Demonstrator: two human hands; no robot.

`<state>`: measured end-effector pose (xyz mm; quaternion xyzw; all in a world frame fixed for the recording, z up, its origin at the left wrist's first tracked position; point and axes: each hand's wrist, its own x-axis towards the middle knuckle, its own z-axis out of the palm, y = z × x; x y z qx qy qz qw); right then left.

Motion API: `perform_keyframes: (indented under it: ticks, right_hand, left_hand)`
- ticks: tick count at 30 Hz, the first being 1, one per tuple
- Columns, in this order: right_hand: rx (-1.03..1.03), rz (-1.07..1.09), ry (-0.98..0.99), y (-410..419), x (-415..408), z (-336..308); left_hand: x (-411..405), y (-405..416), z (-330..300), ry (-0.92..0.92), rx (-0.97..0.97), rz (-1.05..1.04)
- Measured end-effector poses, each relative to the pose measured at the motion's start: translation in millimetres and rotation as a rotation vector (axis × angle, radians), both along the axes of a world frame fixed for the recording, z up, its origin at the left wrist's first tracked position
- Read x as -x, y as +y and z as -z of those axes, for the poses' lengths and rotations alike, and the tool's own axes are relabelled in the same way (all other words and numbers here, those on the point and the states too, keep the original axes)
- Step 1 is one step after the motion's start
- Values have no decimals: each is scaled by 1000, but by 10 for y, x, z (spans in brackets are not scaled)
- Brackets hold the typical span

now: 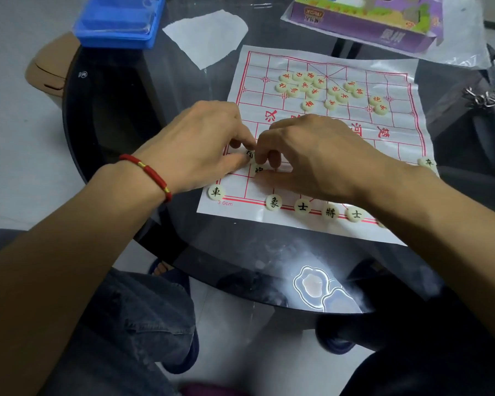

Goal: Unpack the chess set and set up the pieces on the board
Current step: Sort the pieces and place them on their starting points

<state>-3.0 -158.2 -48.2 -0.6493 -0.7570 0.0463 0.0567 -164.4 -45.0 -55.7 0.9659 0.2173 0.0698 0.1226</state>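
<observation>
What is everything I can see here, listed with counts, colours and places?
Table: one, dark glass, under everything.
Board: one, white sheet with red lines, table centre.
Red pieces: about eighteen, cream with red characters, heaped on the far half.
Black pieces: seven or more, cream with black characters, mostly along the near edge.
Blue tray: one, far left.
Purple box: one, far right.
Bracelet: one, red, left wrist.
Left hand: pinching a piece.
Right hand: pinching a piece.
</observation>
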Motion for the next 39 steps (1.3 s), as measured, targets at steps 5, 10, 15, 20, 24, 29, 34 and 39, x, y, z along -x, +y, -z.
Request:
perform_keyframes:
  ticks: [5,10,15,20,24,29,34,39]
  right_hand:
    - [-10,56,-10,31,-75,-37]
    - [-50,78,-53,113,-14,25]
    - [-76,103,-109,174,67,75]
    - [-67,95,-121,108,25,7]
    - [-45,76,-77,53,-42,-62]
    - [-12,157,168,8,-6,-88]
    - [35,263,558,-53,118,-80]
    - [52,314,905,-76,88,-144]
  left_hand:
    - [-1,2,-4,22,-38,-27]
    - [107,49,-50,8,-65,-66]
    - [156,49,-61,8,-60,-110]
    - [181,51,-74,9,-22,-126]
    - [187,42,-79,-15,-4,-117]
    - [198,-9,-101,-102,3,-39]
    - [200,-47,-96,-172,-17,43]
    - [206,-80,-133,-275,3,28]
